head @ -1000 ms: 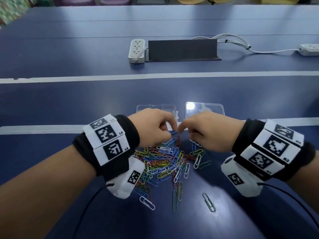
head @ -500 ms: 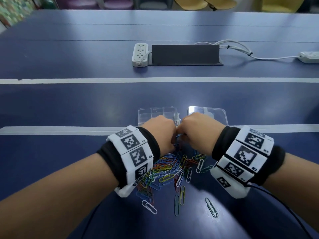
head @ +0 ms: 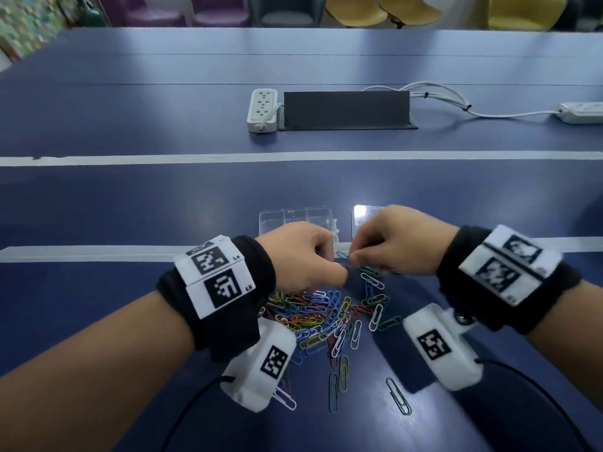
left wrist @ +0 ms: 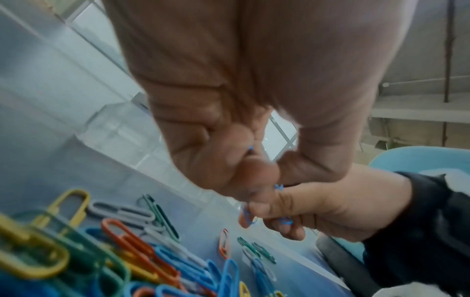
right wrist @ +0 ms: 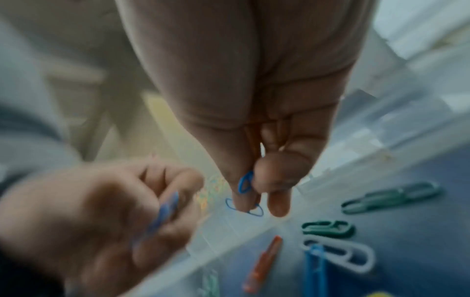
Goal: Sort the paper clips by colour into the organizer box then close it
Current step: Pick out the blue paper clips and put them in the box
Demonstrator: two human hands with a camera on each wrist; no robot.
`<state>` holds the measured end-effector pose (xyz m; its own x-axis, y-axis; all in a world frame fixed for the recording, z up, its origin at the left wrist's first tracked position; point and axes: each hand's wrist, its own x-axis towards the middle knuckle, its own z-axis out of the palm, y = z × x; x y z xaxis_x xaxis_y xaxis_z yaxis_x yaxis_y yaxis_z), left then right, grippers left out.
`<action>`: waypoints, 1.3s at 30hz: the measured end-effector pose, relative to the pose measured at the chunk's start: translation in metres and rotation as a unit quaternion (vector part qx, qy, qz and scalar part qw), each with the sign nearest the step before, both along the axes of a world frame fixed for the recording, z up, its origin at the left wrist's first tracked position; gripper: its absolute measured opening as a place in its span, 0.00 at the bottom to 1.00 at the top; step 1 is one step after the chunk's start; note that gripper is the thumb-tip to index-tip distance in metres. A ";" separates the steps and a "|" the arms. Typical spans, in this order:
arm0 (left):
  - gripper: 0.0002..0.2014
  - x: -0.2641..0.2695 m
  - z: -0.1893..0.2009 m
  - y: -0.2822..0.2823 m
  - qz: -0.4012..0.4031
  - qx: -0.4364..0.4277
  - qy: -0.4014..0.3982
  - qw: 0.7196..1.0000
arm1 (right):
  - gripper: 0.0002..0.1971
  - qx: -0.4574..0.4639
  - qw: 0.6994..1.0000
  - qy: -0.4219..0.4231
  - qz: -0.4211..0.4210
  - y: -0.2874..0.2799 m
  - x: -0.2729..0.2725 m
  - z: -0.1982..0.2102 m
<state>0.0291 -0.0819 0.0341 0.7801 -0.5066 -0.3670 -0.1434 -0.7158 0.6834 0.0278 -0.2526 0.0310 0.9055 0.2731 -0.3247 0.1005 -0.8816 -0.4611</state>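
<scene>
A heap of coloured paper clips [head: 319, 318] lies on the blue table. Just beyond it stands the clear organizer box [head: 295, 218], open, its lid [head: 362, 213] lying flat to the right. My two hands meet over the heap's far edge. The left hand [head: 329, 262] pinches a blue clip [left wrist: 250, 149] between thumb and fingers. The right hand [head: 355, 254] pinches blue clips [right wrist: 245, 182] in its fingertips, with an orange one tucked against its palm. The box's compartments look empty where they show, but the hands hide part of them.
Stray clips [head: 398, 399] lie apart near me. A white power strip [head: 262, 109], a black cable box [head: 346, 109] and a second strip [head: 580, 112] with white cables sit farther back. White tape lines [head: 293, 156] cross the table, and chairs stand beyond it.
Both hands have stayed together at the heap's far edge, working on blue clips. The right hand has risen a little and its fingertips now stand slightly apart from the left's.
</scene>
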 end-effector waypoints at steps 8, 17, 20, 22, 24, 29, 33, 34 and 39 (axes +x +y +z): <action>0.12 -0.001 -0.001 0.001 -0.027 -0.078 0.126 0.989 | 0.12 0.392 0.846 0.300 -0.204 -0.025 -0.019 -0.007; 0.04 -0.001 -0.004 -0.005 -0.082 0.094 -0.071 0.990 | 0.05 0.056 0.997 0.051 0.022 -0.015 -0.018 -0.001; 0.11 -0.003 -0.008 -0.009 -0.108 0.140 -0.133 0.975 | 0.12 -0.087 0.991 0.000 0.102 -0.012 -0.016 -0.005; 0.12 -0.003 -0.010 -0.012 -0.114 0.142 -0.127 0.975 | 0.13 -0.096 0.989 -0.017 0.112 -0.009 -0.015 -0.006; 0.11 -0.002 -0.012 -0.014 -0.122 0.144 -0.123 0.974 | 0.09 -0.110 0.986 -0.031 0.123 -0.009 -0.015 -0.006; 0.05 0.000 -0.005 -0.009 -0.101 0.091 -0.103 0.985 | 0.05 -0.125 0.981 -0.048 0.142 -0.014 -0.021 -0.005; 0.05 0.007 0.002 0.003 -0.061 -0.022 0.019 0.998 | 0.04 0.033 0.997 0.042 0.049 -0.014 -0.019 -0.001; 0.06 0.007 0.002 0.007 -0.037 -0.068 0.079 0.994 | 0.05 0.107 0.990 0.094 0.018 -0.011 -0.019 -0.002; 0.09 0.002 -0.006 0.018 0.080 -0.187 0.232 0.951 | 0.06 0.276 0.940 0.197 -0.029 0.005 -0.017 -0.006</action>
